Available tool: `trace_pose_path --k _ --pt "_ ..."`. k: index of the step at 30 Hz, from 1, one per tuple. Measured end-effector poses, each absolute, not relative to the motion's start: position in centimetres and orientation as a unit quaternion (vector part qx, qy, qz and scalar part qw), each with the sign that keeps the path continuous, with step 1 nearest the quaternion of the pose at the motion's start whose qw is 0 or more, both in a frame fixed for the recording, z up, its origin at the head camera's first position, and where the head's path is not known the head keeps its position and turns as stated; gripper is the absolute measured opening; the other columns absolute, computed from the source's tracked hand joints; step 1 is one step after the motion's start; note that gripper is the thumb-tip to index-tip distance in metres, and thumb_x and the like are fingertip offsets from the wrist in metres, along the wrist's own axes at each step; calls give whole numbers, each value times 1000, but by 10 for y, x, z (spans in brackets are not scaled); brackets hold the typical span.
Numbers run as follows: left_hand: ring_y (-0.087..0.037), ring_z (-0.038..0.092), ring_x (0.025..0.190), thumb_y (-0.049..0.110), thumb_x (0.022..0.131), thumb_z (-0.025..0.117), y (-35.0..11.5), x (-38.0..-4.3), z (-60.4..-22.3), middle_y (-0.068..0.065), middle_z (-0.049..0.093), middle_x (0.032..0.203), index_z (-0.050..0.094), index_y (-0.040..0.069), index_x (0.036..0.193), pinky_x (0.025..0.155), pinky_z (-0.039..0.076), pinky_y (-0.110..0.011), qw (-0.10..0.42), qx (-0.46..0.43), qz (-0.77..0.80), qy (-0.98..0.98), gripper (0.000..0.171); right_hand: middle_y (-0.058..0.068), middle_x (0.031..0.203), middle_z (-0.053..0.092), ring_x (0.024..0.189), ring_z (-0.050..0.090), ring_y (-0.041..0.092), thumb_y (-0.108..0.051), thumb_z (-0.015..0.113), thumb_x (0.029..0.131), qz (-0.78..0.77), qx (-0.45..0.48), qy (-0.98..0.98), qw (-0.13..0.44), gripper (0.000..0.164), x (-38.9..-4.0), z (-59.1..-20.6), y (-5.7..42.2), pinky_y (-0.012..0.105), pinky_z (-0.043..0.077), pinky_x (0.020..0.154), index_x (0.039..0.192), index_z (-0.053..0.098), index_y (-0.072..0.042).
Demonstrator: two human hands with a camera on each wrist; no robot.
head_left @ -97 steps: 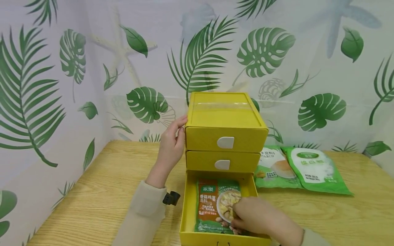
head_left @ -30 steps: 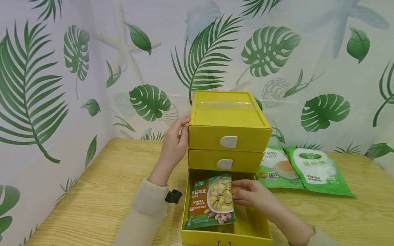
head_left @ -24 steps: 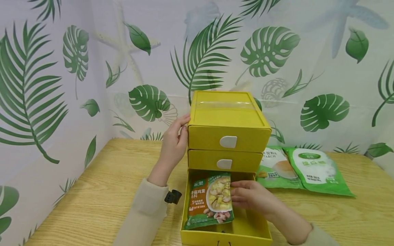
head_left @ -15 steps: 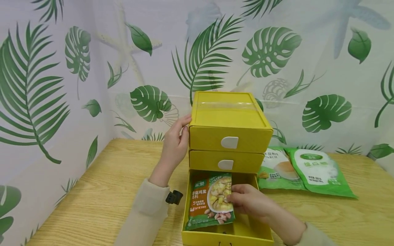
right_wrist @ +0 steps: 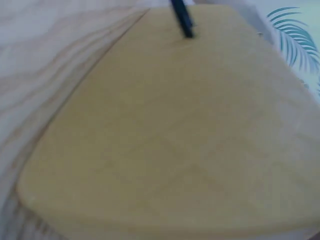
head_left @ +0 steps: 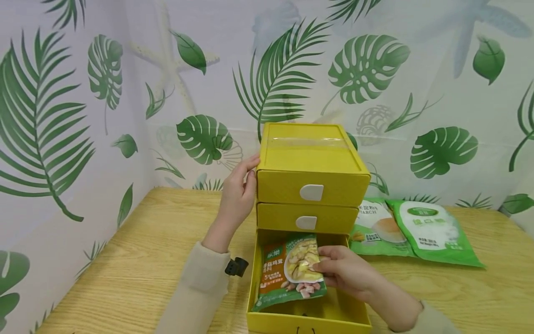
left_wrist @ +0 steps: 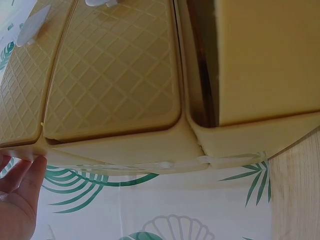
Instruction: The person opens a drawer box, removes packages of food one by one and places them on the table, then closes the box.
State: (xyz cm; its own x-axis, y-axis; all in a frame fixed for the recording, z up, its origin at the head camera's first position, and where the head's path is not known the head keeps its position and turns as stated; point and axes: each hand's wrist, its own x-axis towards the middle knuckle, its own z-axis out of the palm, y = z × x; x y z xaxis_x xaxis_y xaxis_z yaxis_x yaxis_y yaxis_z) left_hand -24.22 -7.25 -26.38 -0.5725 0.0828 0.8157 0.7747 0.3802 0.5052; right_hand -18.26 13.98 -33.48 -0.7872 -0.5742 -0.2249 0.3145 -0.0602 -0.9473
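A green and orange soup mix packet [head_left: 288, 273] with a bowl pictured on it leans tilted inside the pulled-out bottom drawer [head_left: 308, 322] of a yellow drawer unit [head_left: 310, 157]. My right hand [head_left: 348, 273] pinches its right edge, thumb on the printed front. My left hand [head_left: 238, 192] rests against the unit's upper left side with fingers mostly straight; the left wrist view shows those fingertips [left_wrist: 34, 175] at the side edge. In the right wrist view only the yellow drawer front [right_wrist: 175, 140] with its dark cord [right_wrist: 184, 20] shows, the right hand hidden.
Two closed drawers with white tabs [head_left: 311, 192] sit above the bottom one. Right of the unit, a starch bag [head_left: 377, 232] and a green and white bag [head_left: 434, 234] lie on the wooden table [head_left: 137, 260]. A leaf-patterned sheet [head_left: 275, 60] hangs behind.
The packet first lay flat, then shifted left in the drawer. My right hand now grips its right edge, which has lifted and moved slightly right. My left hand stays on the unit.
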Motion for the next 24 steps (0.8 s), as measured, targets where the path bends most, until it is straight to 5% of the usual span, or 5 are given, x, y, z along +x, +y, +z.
trace_pose_path --k 9,18,24 --pt "-22 40 100 -8 79 34 -72 -242 -264 -17 45 107 47 -9 98 60 45 -25 362 -286 -474 -750 23 13 100 48 82 51 16 -3 42 79 -751 -110 575 307 63 -171 -322 150 24 42 69 119 -5 15" --pt "-22 40 100 -8 79 34 -72 -241 -263 -18 45 107 47 -9 98 63 44 -26 359 -286 -475 -750 23 17 99 49 87 49 23 0 37 81 -793 -129 514 299 41 -165 -317 159 29 40 73 115 19 15" --pt "-22 40 100 -8 79 34 -72 -241 -263 -17 45 107 47 -9 99 62 45 -26 358 -281 -476 -753 23 17 99 50 86 50 23 1 35 82 -799 -147 507 288 41 -161 -311 163 29 40 72 116 18 15"
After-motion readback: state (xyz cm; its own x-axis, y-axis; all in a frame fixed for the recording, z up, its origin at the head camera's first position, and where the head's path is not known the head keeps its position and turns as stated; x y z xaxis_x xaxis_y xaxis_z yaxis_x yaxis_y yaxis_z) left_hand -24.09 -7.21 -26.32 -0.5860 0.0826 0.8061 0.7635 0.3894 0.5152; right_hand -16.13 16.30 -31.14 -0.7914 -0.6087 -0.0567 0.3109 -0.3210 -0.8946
